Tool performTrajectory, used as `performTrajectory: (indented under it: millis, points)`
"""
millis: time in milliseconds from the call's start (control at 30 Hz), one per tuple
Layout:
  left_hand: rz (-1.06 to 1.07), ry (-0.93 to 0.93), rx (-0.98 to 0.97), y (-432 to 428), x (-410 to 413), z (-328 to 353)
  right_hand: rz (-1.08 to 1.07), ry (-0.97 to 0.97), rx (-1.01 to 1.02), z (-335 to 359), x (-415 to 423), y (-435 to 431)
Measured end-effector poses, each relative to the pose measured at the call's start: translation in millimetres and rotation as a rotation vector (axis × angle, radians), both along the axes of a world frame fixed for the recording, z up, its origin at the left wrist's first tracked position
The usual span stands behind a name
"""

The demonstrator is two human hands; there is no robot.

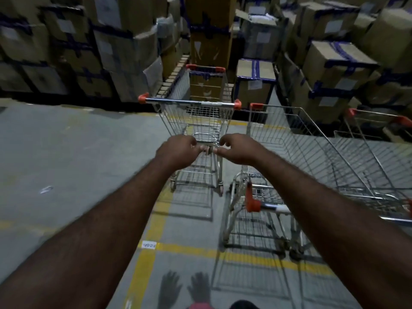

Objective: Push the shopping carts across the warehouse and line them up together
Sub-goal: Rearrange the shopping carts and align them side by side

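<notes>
The shopping cart [196, 121] stands straight ahead of both grips, its long axis running away from them toward the stacked cartons [124, 47]. Its handle bar [189, 101] lies crosswise beyond the fingertips, about evenly between the two. The left grip [178, 150] and right grip [239, 148] hover close together, fingers loosely curled and clamped on nothing. A second cart [312, 148] stands parallel just right of the right grip, its handle nearer the person, so either grip looks equally placed to retake the bar.
</notes>
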State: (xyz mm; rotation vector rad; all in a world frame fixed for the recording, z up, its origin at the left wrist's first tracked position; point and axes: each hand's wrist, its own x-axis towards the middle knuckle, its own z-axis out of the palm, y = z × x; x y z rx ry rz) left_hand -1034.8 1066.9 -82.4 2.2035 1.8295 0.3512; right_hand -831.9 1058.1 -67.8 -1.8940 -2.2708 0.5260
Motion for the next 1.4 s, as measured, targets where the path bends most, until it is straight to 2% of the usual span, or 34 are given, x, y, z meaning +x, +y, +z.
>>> performTrajectory:
  millis: [333, 533, 733, 867, 1000, 1400]
  points:
    - [0.033, 0.013, 0.076, 78, -38, 26, 0.016, 0.056, 0.103, 20, -36, 79]
    - [0.024, 0.062, 0.131, 156, -45, 20, -0.017, 0.079, 0.137, 11, -42, 162]
    - [-0.04, 0.221, 0.073, 254, -52, 6, -0.1, 0.079, 0.131, -14, -37, 261]
    - [-0.068, 0.278, 0.001, 314, -56, -14, -0.132, 0.023, 0.047, -46, -29, 315]
    - [-0.107, 0.269, -0.066, 345, -62, -41, -0.153, -0.029, -0.053, -74, -23, 336]
    - [-0.149, 0.243, -0.095, 382, -94, -70, -0.24, -0.113, -0.03, -85, -30, 336]
